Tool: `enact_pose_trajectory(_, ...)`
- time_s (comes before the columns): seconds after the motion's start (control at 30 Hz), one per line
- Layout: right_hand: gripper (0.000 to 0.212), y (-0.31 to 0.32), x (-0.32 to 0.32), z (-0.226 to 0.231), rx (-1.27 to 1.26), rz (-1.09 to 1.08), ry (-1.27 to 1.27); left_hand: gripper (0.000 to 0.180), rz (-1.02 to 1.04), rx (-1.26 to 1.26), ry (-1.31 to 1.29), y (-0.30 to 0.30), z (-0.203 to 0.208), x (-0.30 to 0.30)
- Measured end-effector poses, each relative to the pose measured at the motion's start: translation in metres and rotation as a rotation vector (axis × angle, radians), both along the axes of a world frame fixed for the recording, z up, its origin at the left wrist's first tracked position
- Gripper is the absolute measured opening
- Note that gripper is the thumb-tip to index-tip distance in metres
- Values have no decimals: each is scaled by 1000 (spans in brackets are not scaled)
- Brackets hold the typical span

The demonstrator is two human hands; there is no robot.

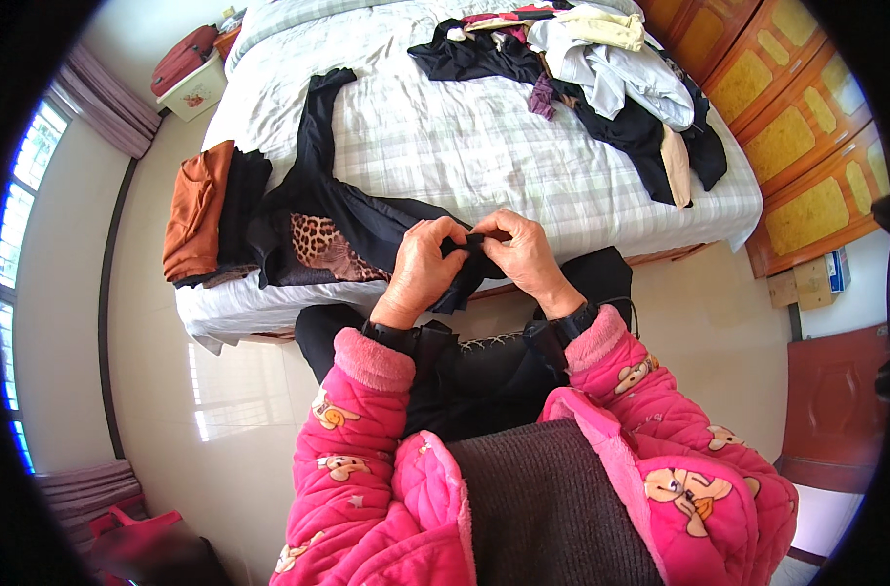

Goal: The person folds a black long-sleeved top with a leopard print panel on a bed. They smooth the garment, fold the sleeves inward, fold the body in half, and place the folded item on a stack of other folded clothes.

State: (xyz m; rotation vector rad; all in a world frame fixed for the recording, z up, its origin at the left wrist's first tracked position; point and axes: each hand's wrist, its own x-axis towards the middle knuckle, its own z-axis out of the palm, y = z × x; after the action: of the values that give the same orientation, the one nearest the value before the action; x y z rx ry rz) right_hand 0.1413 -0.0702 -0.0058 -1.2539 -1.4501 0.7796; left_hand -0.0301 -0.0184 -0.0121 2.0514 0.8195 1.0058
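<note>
Black garment (314, 161) (leopard-print panel (320, 242) showing) lies on the near left of the bed (416, 127), beside folded orange clothing (197, 210); my left hand (423, 262) and right hand (523, 256) pinch its right end between thumbs and fingers.

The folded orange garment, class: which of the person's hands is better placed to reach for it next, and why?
Probably the left. The left hand is nearer the orange garment; the right hand would have to reach across. Both hold the black garment, so either would need freeing first.
</note>
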Motion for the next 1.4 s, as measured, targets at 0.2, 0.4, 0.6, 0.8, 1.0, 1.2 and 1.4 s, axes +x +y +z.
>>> enact_pose_trajectory(0.2, 11, -1, 5, 2, 93, 53, -77, 22, 30, 28, -43, -2, 3, 0)
enact_pose_trajectory(0.4, 16, -3, 8, 0, -127, 83, 27, 21, 33, 198, 9, -4, 4, 0)
enact_pose_trajectory(0.6, 12, -2, 10, -3, -101, 61, 27, 20, 1, 88, -32, -6, 1, 0)
enact_pose_trajectory(0.8, 12, -7, 4, -3, -112, 106, 108, 16, -25, -255, -160, -7, -5, -2)
enact_pose_trajectory(1.0, 17, -9, 4, -5, -205, 151, 186, 17, 103, 69, -91, -6, -10, 4)
enact_pose_trajectory(1.2, 20, -5, -4, -20, -286, 166, 352, 17, 123, 161, -40, -11, -11, 9)
enact_pose_trajectory(1.4, 18, -8, -8, -32, -221, 185, 472, 16, 158, 152, -48, -10, -11, 7)
